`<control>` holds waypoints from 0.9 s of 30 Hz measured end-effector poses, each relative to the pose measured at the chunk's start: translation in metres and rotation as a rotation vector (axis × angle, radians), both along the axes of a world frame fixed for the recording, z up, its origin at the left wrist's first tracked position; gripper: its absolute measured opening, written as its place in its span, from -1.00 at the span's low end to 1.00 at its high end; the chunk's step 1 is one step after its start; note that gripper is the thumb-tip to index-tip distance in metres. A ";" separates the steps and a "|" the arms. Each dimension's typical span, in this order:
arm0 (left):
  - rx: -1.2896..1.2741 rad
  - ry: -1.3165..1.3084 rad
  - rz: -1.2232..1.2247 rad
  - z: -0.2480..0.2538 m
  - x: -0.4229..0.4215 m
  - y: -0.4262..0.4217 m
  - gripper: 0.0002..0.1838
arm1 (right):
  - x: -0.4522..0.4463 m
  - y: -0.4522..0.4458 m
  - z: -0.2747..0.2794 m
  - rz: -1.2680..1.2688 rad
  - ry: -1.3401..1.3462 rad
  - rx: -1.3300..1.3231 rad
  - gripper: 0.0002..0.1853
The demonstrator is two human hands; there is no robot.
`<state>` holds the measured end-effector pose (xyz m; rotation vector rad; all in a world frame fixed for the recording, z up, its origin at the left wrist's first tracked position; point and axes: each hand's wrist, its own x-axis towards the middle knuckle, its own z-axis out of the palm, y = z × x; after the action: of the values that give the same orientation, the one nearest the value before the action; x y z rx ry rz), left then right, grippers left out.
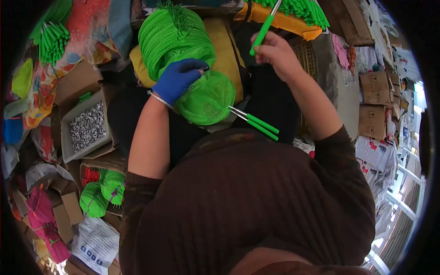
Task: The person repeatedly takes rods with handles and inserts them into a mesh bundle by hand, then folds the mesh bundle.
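Observation:
My left hand (175, 82), in a blue glove with bare fingertips, is closed on the edge of a round green mesh net (208, 100) above my lap. Behind it lies a thick stack of green nets (167, 39), ending in a tuft of green strands. My right hand (277, 55), bare, grips a green-handled metal rod (263, 35) by its handle, up and to the right of the net. Two more green-handled rods (262, 124) rest against my lap, their metal ends at the net's right edge. The left fingertips are partly hidden by the mesh.
On the left stands a grey bin (87, 126) of small metal pieces. Bundles of green handles lie on an orange cloth (279, 22) ahead and at upper left (53, 41). Green net bundles (101, 192) fill a box at lower left. Cardboard boxes (375, 103) are stacked right.

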<state>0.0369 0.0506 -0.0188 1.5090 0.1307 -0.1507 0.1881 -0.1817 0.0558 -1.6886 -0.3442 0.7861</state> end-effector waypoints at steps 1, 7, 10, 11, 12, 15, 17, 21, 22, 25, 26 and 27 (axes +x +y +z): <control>0.004 0.006 0.006 0.001 -0.001 -0.001 -0.74 | -0.016 -0.010 -0.005 0.087 0.014 -0.065 -0.79; -0.173 0.105 0.027 0.003 -0.002 -0.002 -0.69 | -0.080 -0.039 -0.024 0.191 0.083 0.054 -0.77; -0.223 0.103 0.043 -0.003 -0.002 -0.001 -0.71 | -0.091 -0.044 -0.015 0.226 -0.070 -0.082 -0.73; -0.225 0.102 0.046 -0.006 -0.003 -0.002 -0.71 | -0.093 -0.045 -0.014 0.240 -0.146 -0.151 -0.72; -0.261 0.113 0.061 -0.007 -0.003 -0.003 -0.72 | -0.094 -0.044 -0.014 0.242 -0.147 -0.151 -0.72; -0.289 0.111 0.070 -0.010 -0.002 -0.006 -0.74 | -0.096 -0.039 -0.016 0.258 -0.158 -0.200 -0.74; -0.281 0.104 0.067 -0.012 -0.001 -0.005 -0.74 | -0.096 -0.035 -0.017 0.263 -0.186 -0.224 -0.75; -0.261 0.103 0.059 -0.010 -0.001 -0.005 -0.75 | -0.092 -0.031 -0.015 0.291 -0.375 -0.221 -0.75; -0.243 0.094 0.056 -0.008 -0.002 -0.006 -0.74 | -0.089 -0.030 -0.011 0.342 -0.605 -0.278 -0.71; -0.232 0.084 0.072 -0.005 -0.003 -0.009 -0.77 | -0.089 -0.016 0.018 0.386 -0.888 -0.357 -0.65; -0.236 0.087 0.066 -0.008 -0.002 -0.011 -0.77 | -0.090 -0.011 0.031 0.471 -1.029 -0.475 -0.65; -0.140 0.060 0.050 -0.012 -0.001 -0.012 -0.77 | -0.090 -0.004 0.043 0.555 -1.171 -0.592 -0.66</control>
<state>0.0357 0.0391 -0.0310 1.3615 0.2019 -0.1619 0.0979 -0.1860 0.0991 -2.5408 -1.5490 0.1647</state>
